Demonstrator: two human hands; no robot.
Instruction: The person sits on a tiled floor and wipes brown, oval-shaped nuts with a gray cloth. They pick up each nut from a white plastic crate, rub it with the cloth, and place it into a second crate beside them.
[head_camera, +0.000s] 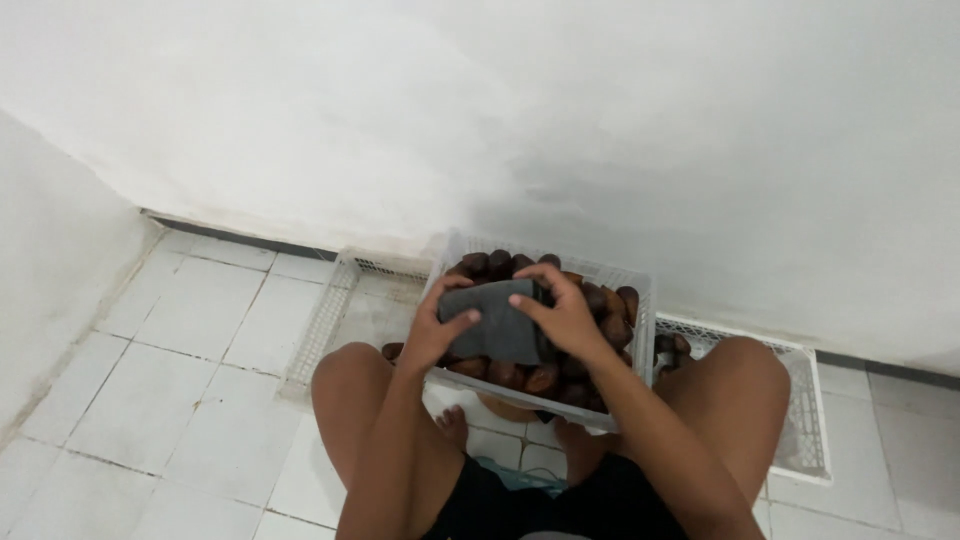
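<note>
A white tiled floor (190, 330) with dark grout lines runs up to a white wall (560, 110). Along the foot of the wall lie two flat white mesh trays: an empty tray (335, 305) toward the floor's left side, and another tray (805, 400) toward the right, holding a few dark brown pieces (672, 346) at its left end.

Two hands close together, held out in front of the body

The left hand (432, 330) and the right hand (566, 312) are side by side, palms facing down, with fingers bent and curled shut. Both arms are bare and reach forward from the bottom of the view. The elbows are bent a little. The two bare knees are wide apart, one beside each arm.
</note>
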